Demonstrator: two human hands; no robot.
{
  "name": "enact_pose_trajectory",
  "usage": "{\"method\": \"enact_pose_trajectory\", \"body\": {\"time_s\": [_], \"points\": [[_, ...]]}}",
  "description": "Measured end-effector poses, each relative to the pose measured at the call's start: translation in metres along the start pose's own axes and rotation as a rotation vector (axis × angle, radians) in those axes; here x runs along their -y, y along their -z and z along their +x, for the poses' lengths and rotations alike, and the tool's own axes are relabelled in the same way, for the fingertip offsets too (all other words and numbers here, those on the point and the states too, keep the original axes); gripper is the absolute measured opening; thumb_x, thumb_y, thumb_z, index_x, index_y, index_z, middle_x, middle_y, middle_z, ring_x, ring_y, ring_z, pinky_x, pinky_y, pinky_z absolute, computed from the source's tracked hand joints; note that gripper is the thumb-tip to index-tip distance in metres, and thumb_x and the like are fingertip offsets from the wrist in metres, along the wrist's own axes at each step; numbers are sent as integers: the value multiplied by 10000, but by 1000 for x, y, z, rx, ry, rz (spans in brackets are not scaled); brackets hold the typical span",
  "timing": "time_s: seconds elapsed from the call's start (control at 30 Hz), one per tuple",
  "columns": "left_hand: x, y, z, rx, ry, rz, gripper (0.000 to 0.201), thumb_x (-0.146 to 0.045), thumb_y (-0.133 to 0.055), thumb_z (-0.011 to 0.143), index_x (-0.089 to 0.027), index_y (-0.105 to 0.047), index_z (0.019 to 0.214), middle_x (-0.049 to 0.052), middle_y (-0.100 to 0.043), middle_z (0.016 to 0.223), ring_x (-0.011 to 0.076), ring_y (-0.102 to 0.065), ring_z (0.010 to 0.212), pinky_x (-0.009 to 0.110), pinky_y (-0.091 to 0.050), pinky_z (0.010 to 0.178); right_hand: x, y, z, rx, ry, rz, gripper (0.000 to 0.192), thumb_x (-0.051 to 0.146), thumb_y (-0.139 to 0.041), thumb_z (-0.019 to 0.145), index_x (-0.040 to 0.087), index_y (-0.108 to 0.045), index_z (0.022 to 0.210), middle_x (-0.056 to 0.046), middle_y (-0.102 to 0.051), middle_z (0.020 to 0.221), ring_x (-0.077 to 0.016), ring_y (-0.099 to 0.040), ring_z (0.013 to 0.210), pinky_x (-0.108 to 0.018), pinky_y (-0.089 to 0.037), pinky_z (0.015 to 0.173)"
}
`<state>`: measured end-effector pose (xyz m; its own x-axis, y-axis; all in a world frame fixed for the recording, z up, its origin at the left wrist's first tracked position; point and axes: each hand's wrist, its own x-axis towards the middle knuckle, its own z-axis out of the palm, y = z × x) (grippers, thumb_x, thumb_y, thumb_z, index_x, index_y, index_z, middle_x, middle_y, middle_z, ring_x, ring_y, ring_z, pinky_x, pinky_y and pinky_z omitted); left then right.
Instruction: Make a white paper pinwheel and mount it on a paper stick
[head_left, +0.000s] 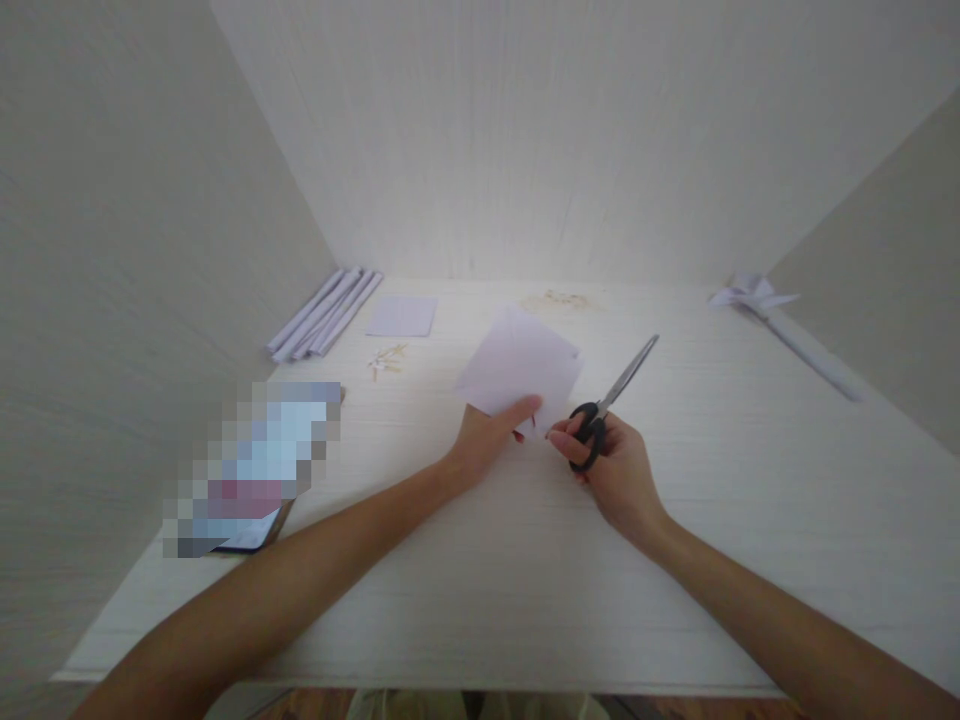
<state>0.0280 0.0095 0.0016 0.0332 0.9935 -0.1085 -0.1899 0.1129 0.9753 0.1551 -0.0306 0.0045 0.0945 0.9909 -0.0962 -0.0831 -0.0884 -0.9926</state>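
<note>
My left hand (491, 440) pinches the lower corner of a white square sheet of paper (517, 360), thumb on top and the other fingers mostly hidden beneath. A small dark line shows on the paper near the thumb; I cannot tell if it is a mark or a cut. Just right of the paper, my right hand (619, 465) is closed around the black handles of a pair of scissors (611, 400). The blades look shut and point up and away to the right, apart from the paper. My right fingertips are close to the paper's lower corner.
Several rolled paper tubes (326, 315) lie at the back left beside a stack of white square paper (402, 316). Small yellowish sticks (388, 360) lie in front. A paper pinwheel on a tube (795, 335) rests at right. A blurred phone or tablet (255, 530) is at left.
</note>
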Motion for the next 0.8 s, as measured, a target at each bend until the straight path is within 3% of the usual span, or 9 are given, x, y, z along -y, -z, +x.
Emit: {"method": "enact_pose_trajectory", "body": {"time_s": [0.37,0.6,0.8], "points": [[-1,2,-3,68,1,190,276,-333,-612,610,-165,-461,450,-40,-461,411,73,-418,385,215,-363,424,0,1,2,7,-14,54,274,286,-718,542,169,-490,638,37,-548,601,-31,-363,379,-165,-257,316],[-4,0,-3,38,8,171,260,-315,-599,615,-169,-458,453,-39,-455,415,79,-416,391,224,-358,425,-2,3,0,106,40,52,250,196,-736,515,171,-512,623,7,-600,655,-101,-523,580,-206,-394,485],[-6,1,-7,31,-6,287,293,-360,-587,626,-172,-447,450,-42,-448,418,81,-425,408,234,-381,470,-5,5,3,59,65,43,245,172,-741,509,174,-525,625,32,-595,634,-71,-490,527,-194,-366,476]]}}
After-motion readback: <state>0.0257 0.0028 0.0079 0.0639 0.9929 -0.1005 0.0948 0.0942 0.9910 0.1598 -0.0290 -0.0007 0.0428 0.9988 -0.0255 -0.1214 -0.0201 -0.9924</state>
